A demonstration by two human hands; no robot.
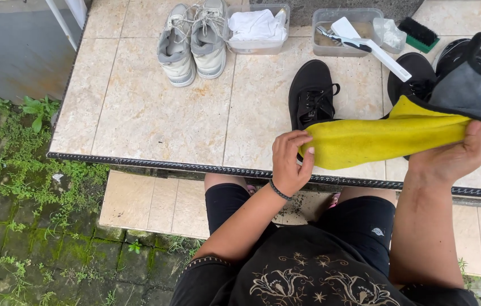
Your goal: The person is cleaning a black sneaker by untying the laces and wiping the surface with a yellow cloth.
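An outdoor tiled beige counter (138,113) is seen from above, bordered by mossy paving and weeds on one side. Above its front edge a long yellow microfibre cloth with a dark grey reverse (382,139) is held stretched between both hands. Its near end is pinched by the left hand (290,161), fingers closed on the fabric; the far end, where the grey side is folded up, is gripped from beneath by the right hand (452,156).

Just behind the cloth a black lace-up canvas shoe (311,93) lies on the counter, and a second black shoe (416,76) is partly hidden by the cloth's raised end. Further behind the cloth stand two clear plastic tubs: one (345,31) with a white-handled brush (370,48) resting across it, one (258,28) filled with white cloth. A pair of grey-white trainers (195,39) stands beyond the black shoe.

The cloth appears to be at the straightening or folding stage; both pinches would need to be kept firm and the fabric taut.
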